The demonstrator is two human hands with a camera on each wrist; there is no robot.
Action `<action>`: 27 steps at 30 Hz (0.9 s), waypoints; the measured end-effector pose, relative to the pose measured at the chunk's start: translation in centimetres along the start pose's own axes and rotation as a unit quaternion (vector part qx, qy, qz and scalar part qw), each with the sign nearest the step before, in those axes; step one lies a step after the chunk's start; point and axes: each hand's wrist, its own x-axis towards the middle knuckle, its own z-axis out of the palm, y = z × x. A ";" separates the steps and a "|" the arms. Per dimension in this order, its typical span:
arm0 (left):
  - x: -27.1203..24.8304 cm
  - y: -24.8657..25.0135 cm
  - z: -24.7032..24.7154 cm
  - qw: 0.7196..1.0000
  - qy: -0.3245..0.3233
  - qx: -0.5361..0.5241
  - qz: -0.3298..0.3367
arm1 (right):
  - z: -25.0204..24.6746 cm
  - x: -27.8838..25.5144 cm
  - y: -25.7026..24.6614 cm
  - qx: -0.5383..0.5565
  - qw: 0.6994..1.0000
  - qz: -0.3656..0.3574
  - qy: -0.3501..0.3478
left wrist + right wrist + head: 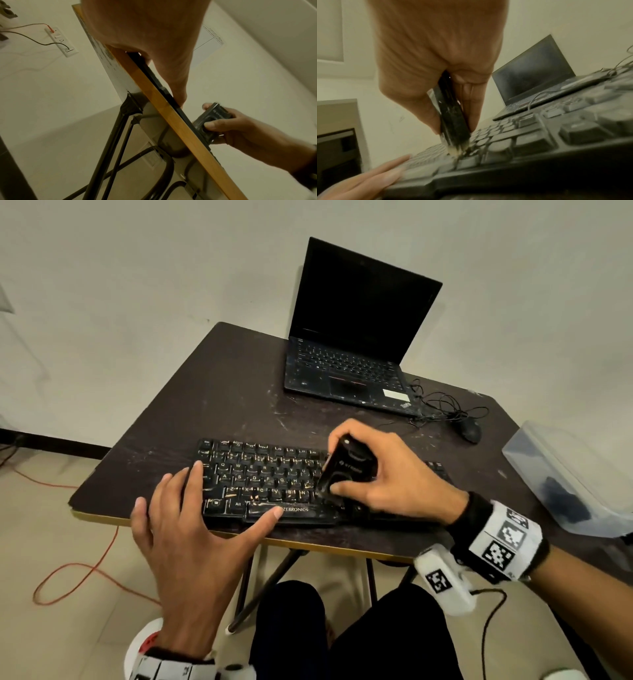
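Note:
A black keyboard (260, 474) lies near the front edge of the dark table (205, 392). My right hand (346, 462) grips a flat black brush (337, 477) between thumb and fingers, over the keyboard's middle right. In the right wrist view the brush (452, 116) stands tilted with its pale bristles (456, 148) down among the keys of the keyboard (530, 142). My left hand (233, 494) lies flat on the keyboard's left end, fingers straight and spread, thumb at the space bar. The left wrist view shows the brush (212, 119) from below the table edge (171, 115).
An open black laptop (356, 337) with a dark screen stands at the back of the table. A black mouse (471, 429) with a tangled cord lies to its right. A clear plastic box (568, 474) sits at the right edge. An orange cable (102, 563) runs across the floor.

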 end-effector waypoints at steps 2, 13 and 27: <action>0.0 0.0 -0.1 1.000 0.001 -0.003 -0.001 | -1.0 0.7 0.9 -0.015 0.998 0.053 0.039; 0.0 -0.1 -0.1 1.000 -0.005 -0.018 -0.002 | -0.6 0.2 0.3 -0.015 1.000 0.006 0.005; -0.1 -0.3 0.0 1.000 -0.005 -0.009 0.000 | -1.8 1.9 1.6 -0.044 0.997 0.064 0.020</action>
